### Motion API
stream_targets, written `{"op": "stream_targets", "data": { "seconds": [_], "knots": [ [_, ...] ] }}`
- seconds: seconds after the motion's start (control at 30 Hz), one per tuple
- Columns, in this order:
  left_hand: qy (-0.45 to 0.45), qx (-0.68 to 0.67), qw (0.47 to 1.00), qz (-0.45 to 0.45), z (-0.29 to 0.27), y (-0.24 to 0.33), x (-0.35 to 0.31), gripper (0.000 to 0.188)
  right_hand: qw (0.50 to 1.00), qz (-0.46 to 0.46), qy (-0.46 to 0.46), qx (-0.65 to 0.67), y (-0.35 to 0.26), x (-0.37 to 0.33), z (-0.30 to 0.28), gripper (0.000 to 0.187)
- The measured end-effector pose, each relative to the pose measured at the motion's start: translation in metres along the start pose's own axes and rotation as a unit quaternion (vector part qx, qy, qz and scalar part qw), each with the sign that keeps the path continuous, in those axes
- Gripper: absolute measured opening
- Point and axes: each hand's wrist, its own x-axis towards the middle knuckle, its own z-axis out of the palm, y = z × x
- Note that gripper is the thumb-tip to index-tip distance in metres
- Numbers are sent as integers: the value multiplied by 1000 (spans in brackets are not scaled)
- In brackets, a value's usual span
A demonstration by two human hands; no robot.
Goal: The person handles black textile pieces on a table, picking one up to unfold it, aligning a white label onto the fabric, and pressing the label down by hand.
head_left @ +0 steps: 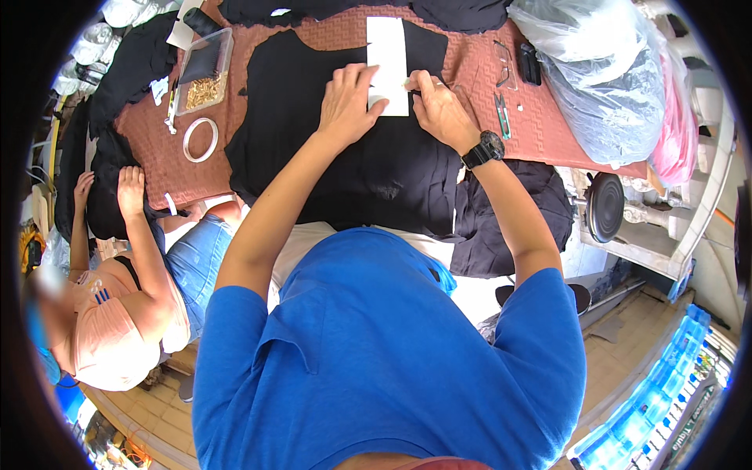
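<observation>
A black garment piece (290, 117) lies spread on the table before me. On its upper part rests a long white paper strip (387, 47), set lengthwise away from me, with small notches in its left edge. My left hand (349, 103) presses on the cloth and the strip's left edge, its fingers stretched and thumb apart. At the strip's right edge is my right hand (440, 108), index finger and thumb pinched together. Something tiny and pale shows at those fingertips, too small to name. A black watch sits on my right wrist.
Thread snips (502, 117), eyeglasses (504, 66) and a black case (529, 64) lie right of the garment. Leftward are a clear box (202, 86) of small gold-coloured pieces and a white ring (200, 139). Filled plastic bags (603, 78) stand far right. A co-worker (129, 313) sits at left, handling black cloth.
</observation>
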Motion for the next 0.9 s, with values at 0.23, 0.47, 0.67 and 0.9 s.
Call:
{"op": "stream_targets", "data": {
  "seconds": [0.23,0.47,0.67,0.9],
  "knots": [
    [-63,-62,967,-240,2,10,24,58,999,-25,23,-5,4,2,1,29],
    [-84,-150,931,-322,20,-6,50,56,999,-28,30,5,-1,2,-2,27],
    [-113,-171,912,-355,23,-18,72,49,999,-36,32,-12,0,2,0,26],
    [-60,-214,921,-320,23,-8,66,35,1000,8,8,-11,0,0,0,29]
  ]
}}
